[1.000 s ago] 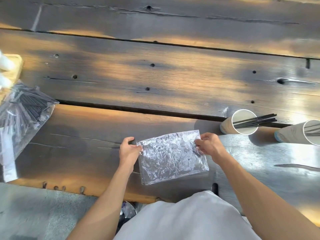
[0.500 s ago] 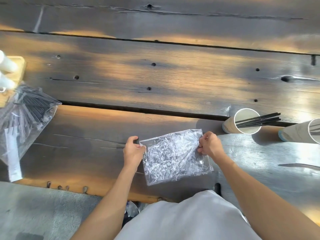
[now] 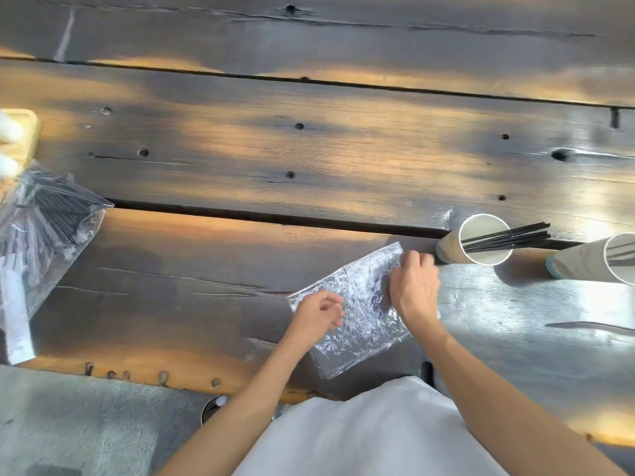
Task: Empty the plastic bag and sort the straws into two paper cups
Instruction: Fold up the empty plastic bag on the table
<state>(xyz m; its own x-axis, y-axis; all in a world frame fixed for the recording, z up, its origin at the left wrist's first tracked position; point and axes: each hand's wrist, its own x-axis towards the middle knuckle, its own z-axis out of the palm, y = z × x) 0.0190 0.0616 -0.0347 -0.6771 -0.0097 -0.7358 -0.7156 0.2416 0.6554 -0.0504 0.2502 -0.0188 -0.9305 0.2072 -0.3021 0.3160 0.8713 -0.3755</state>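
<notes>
A crumpled clear plastic bag (image 3: 357,324), with nothing visible inside, lies flat on the dark wooden table (image 3: 309,146) near its front edge. My left hand (image 3: 318,312) rests on the bag's left part with fingers curled, pinching the film. My right hand (image 3: 414,286) presses on the bag's upper right side. To the right stand two paper cups: the nearer cup (image 3: 479,243) holds several black straws (image 3: 508,237) that stick out to the right, and the far cup (image 3: 598,257) at the frame's edge also has dark straws inside.
At the left edge lies a second clear bag (image 3: 44,231) full of black straws, with a white paper strip (image 3: 15,324) below it. A wooden stand (image 3: 24,132) with white pieces sits behind it. A grey floor and a round metal object (image 3: 213,407) show below the table edge.
Both hands have moved inward onto the bag, which has turned and shifted a little to the right. The left hand went from the bag's left edge onto its surface.
</notes>
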